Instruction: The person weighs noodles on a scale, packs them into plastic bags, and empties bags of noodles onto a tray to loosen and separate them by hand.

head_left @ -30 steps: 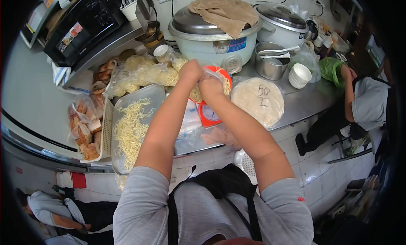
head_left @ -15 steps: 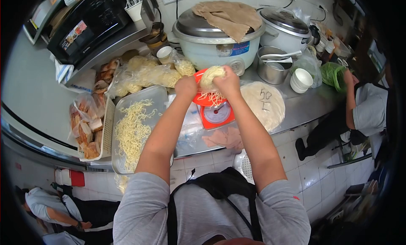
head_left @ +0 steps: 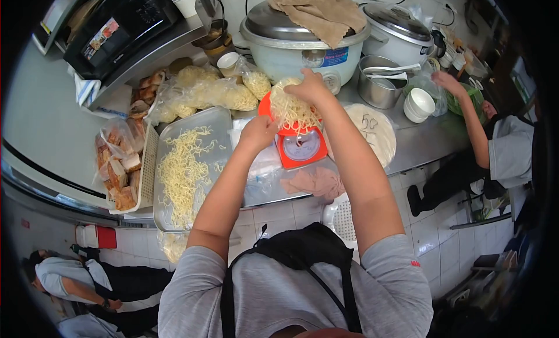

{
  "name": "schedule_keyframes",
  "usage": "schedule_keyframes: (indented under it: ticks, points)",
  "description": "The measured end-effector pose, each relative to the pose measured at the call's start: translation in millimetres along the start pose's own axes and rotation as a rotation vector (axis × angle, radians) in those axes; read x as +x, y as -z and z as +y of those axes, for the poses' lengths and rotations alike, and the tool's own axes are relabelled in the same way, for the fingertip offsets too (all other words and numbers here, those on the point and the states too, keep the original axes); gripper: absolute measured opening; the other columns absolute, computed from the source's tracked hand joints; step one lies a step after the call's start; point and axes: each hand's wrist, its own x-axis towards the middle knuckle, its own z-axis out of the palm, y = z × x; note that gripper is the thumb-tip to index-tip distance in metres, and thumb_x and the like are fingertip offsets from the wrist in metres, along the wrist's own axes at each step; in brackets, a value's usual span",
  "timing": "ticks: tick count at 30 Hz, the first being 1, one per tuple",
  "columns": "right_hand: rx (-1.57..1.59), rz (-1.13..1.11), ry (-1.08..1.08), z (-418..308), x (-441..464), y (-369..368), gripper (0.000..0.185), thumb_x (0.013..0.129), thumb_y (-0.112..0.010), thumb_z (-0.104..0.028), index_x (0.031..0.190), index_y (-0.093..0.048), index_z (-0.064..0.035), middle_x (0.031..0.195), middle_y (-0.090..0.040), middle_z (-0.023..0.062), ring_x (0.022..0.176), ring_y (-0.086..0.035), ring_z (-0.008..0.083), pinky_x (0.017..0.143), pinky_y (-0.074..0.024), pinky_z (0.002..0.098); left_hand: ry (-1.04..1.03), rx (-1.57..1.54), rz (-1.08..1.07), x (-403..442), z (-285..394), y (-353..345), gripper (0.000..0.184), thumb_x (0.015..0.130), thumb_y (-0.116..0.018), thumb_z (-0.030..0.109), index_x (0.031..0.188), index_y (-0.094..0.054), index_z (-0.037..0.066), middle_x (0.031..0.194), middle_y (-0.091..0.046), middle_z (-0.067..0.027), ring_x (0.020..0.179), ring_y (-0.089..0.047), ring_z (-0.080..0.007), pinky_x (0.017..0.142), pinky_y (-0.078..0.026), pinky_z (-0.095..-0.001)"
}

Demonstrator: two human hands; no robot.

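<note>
Yellow noodles point(head_left: 291, 109) meet the R hand point(head_left: 310, 88) at their top edge: fingers touch, but can't tell if it's clamped on them. L hand point(head_left: 259, 134), fingers curled, is by the L rim of the red pan point(head_left: 265, 106); can't tell if it grips anything. Noodles lie in the pan, atop the red scale point(head_left: 287, 156).

Right behind, the big cooker point(head_left: 279, 57) blocks the far side, brown cloth point(head_left: 320, 14) on its lid. R forearm hides part of the round pack point(head_left: 379, 143) marked "50"; L forearm cuts across the near corner of the metal tray point(head_left: 212, 116) w/ loose strands point(head_left: 183, 175). Pink cloth point(head_left: 317, 183) is just below the scale, on the bench point(head_left: 422, 144).

Counts: 1 scale, 1 pan, 1 tray, 1 round pack, 2 cookers, 1 metal pot point(head_left: 375, 96) w/ 2 white handles, 1 basket point(head_left: 145, 169) at far L. Noodle bags point(head_left: 218, 94): several, exact no. unclear.

Pan noodles' long axis runs approx from far L to near R, a few ends hanging toward the person, over the top of the dial.
</note>
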Motion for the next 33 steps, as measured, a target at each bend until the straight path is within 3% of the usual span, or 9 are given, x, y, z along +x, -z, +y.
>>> schedule_keyframes:
  ticks: [12,15,20,24,27,30,33]
  points:
    - [0.134,0.157,0.086,25,-21,32,0.069,0.059,-0.064,-0.035,0.114,-0.039,-0.0004,0.110,-0.041,0.0225,0.100,-0.045,0.0307,0.085,-0.0367,0.0316,-0.091,-0.095,0.100,9,-17,-10,0.024,0.072,-0.053,0.021,0.066,-0.051,-0.002,0.058,-0.053,-0.0121,0.053,-0.048,-0.0191,0.052,-0.039,-0.0312]
    - [0.130,0.192,0.114,35,-17,35,0.069,0.060,-0.064,-0.035,0.113,-0.039,0.0008,0.109,-0.042,0.0228,0.100,-0.044,0.0307,0.086,-0.0362,0.0316,-0.059,-0.146,0.090,12,-19,-8,0.026,0.071,-0.051,0.024,0.067,-0.050,-0.001,0.064,-0.054,-0.0171,0.060,-0.052,-0.0284,0.056,-0.040,-0.0344]
    - [0.170,0.249,0.139,45,-17,38,0.071,0.060,-0.065,-0.035,0.113,-0.039,0.0040,0.110,-0.044,0.0248,0.100,-0.047,0.0301,0.082,-0.0389,0.0322,-0.085,-0.207,0.180,19,-24,-2,0.025,0.071,-0.052,0.023,0.069,-0.050,-0.002,0.062,-0.053,-0.0137,0.057,-0.051,-0.0237,0.055,-0.040,-0.0316]
    - [0.317,0.189,0.120,49,-19,44,0.074,0.059,-0.064,-0.039,0.114,-0.037,0.0036,0.109,-0.042,0.0241,0.100,-0.045,0.0309,0.084,-0.0375,0.0320,-0.059,-0.253,0.197,21,-24,2,0.024,0.072,-0.053,0.022,0.072,-0.050,-0.001,0.063,-0.054,-0.0112,0.057,-0.050,-0.0199,0.055,-0.040,-0.0301]
    - [0.373,0.158,0.165,55,-19,47,0.078,0.060,-0.064,-0.041,0.115,-0.036,0.0054,0.112,-0.040,0.0246,0.101,-0.044,0.0309,0.084,-0.0373,0.0323,-0.073,-0.299,0.197,18,-17,7,0.017,0.076,-0.052,0.017,0.072,-0.049,0.001,0.059,-0.046,0.0000,0.054,-0.040,-0.0076,0.049,-0.035,-0.0231]
    - [0.425,0.099,0.210,71,-11,42,0.079,0.062,-0.061,-0.046,0.115,-0.035,0.0067,0.115,-0.039,0.0245,0.103,-0.043,0.0305,0.086,-0.0357,0.0317,-0.033,-0.348,0.191,18,-12,10,0.016,0.075,-0.053,0.016,0.073,-0.049,0.000,0.060,-0.046,0.0001,0.055,-0.040,-0.0077,0.051,-0.036,-0.0230]
    - [0.499,-0.010,0.214,78,-1,38,0.078,0.067,-0.055,-0.051,0.116,-0.035,0.0075,0.117,-0.038,0.0244,0.105,-0.042,0.0281,0.087,-0.0338,0.0300,-0.266,-0.401,0.296,22,-10,-6,0.019,0.074,-0.055,0.017,0.077,-0.049,-0.001,0.064,-0.049,-0.0013,0.061,-0.043,-0.0084,0.055,-0.038,-0.0224]
